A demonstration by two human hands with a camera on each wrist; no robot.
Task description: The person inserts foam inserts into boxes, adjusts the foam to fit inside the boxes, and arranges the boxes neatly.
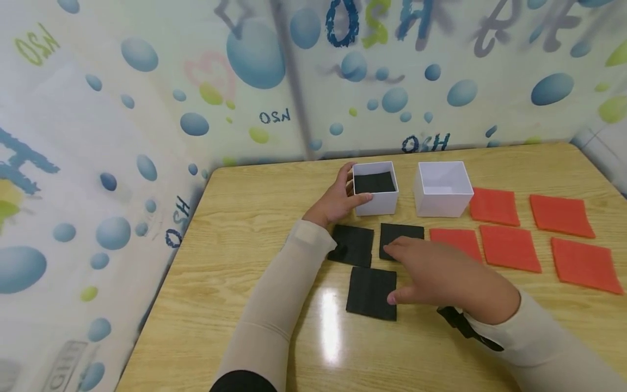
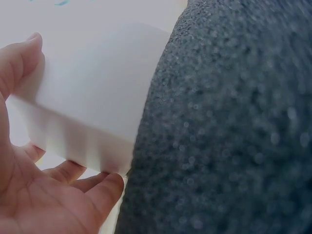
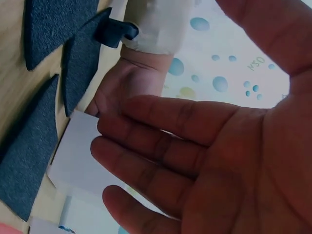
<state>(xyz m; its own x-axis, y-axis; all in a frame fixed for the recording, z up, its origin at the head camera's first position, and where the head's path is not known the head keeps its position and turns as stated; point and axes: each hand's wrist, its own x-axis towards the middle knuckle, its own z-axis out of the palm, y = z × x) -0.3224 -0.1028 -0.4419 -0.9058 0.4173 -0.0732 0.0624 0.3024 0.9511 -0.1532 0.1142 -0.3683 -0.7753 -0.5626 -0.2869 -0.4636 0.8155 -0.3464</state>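
My left hand [image 1: 335,202] grips a small white box [image 1: 376,206] at its left side, thumb on the front wall; the left wrist view shows the fingertips along another wall. Inside that box lies a black felt-like square [image 1: 374,183]. Three more black squares lie on the table: one by the left wrist [image 1: 350,246], one behind the right fingertips [image 1: 401,233] and one nearer the front [image 1: 368,294]. Over these last two hovers my right hand [image 1: 441,275]. Its fingers [image 3: 161,146] are extended with nothing held, as the right wrist view shows.
A second white box [image 1: 443,204] stands to the right, with no contents visible. Several red squares [image 1: 509,247] lie spread on the right of the wooden table [image 1: 235,218]. A patterned wall [image 1: 343,98] rises behind the table's far edge.
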